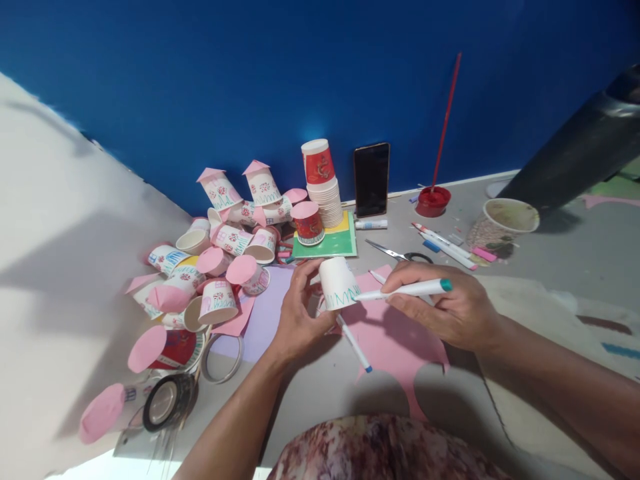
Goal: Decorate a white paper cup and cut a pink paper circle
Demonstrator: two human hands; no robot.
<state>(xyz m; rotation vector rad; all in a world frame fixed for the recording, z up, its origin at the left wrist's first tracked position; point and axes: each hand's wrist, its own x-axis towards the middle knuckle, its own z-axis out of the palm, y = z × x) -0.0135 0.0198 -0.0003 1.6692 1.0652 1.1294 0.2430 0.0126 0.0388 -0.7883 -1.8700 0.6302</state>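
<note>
My left hand [306, 313] grips a white paper cup [336, 279] held upside down, its wider rim at the bottom. Green zigzag strokes run along the cup's lower part. In my right hand [440, 300] is a white marker [407, 291] with a green end, its tip at the right side of the cup over the strokes. Below my hands lies a sheet of pink paper [395, 347] with rounded pieces cut out. A marker with a blue end [356, 345] rests on the table just under the cup.
Many decorated cups [219, 301] with pink paper tops pile up at left. Tape rolls [223, 379] lie nearby. Behind stand a cup stack [327, 200] and a phone [371, 179]. Scissors [393, 252], several markers [443, 243], a red pot [433, 202] and another cup [503, 227] are rightward.
</note>
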